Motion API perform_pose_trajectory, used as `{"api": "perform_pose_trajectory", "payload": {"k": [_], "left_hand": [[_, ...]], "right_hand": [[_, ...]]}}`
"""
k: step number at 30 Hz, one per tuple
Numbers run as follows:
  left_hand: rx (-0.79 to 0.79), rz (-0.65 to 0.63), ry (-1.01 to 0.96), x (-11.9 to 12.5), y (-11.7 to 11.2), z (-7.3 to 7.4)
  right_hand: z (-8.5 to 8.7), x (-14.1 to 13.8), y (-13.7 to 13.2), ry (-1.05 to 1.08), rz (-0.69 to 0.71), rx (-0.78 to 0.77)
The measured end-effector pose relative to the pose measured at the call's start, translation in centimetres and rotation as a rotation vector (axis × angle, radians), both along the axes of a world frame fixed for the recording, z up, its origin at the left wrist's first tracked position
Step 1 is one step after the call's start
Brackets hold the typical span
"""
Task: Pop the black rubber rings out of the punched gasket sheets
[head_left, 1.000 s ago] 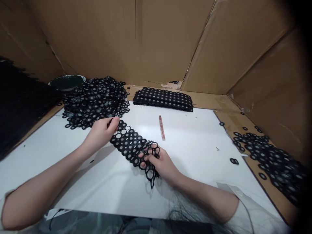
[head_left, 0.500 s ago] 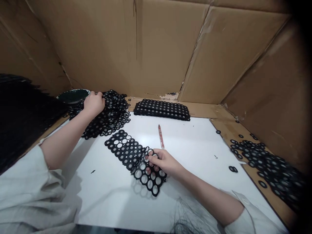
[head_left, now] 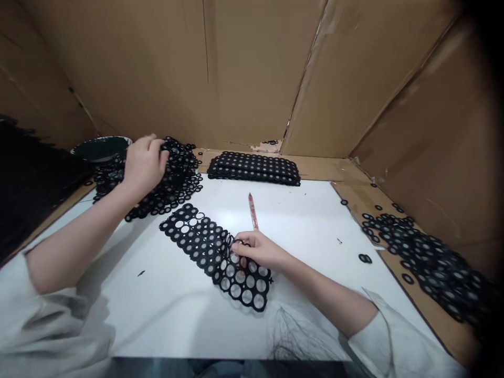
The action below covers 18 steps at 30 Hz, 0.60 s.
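A black perforated sheet of joined rings point(head_left: 205, 247) lies flat on the white table top point(head_left: 307, 236). My right hand point(head_left: 258, 251) rests on its near end, fingers curled and pinching the sheet. My left hand point(head_left: 144, 163) reaches far left into a heap of black rings point(head_left: 173, 178) and closes on a clump of them. A red pen point(head_left: 252, 211) lies just beyond my right hand.
A neat stack of black ring sheets point(head_left: 254, 168) sits at the back by the cardboard walls point(head_left: 252, 79). Loose black rings point(head_left: 425, 252) cover the right edge. A dark bowl point(head_left: 100, 148) stands at the far left, beside a black mass point(head_left: 27, 178).
My left hand let go of the sheet's far end and went to the ring heap, where it now grips rings. The sheet now lies flat and my right hand stays on its near end.
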<state>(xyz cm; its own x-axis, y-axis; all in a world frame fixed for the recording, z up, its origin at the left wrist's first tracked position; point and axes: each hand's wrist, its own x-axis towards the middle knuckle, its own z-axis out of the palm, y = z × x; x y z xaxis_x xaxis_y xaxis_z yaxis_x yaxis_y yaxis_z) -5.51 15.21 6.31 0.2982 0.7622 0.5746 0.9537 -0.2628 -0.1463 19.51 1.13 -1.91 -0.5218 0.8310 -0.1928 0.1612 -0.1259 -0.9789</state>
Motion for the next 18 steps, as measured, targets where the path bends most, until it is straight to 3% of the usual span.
{"api": "perform_pose_trajectory", "payload": {"k": [3, 6, 8, 13, 18], "left_hand": [[-0.201, -0.094, 0.028, 3.2, -5.2, -1.1], [-0.579, -0.267, 0.096, 5.9, -10.4, -3.1], [-0.752, -0.397, 0.048, 6.8, -12.4, -4.3], [-1.076, -0.547, -0.248, 7.1, -13.1, -5.5], [-1.019, -0.449, -0.401, 7.1, -12.8, -5.4]], "right_hand": [[-0.4, -0.7, -0.4, 0.066, -0.051, -0.027], [-0.5, -1.3, -0.9, 0.142, -0.068, -0.034], [-0.5, -1.6, -1.1, 0.159, -0.071, -0.028], [-0.6, -1.8, -1.4, 0.113, -0.072, -0.024], [-0.3, -2.0, -1.6, 0.102, -0.119, -0.037]]}}
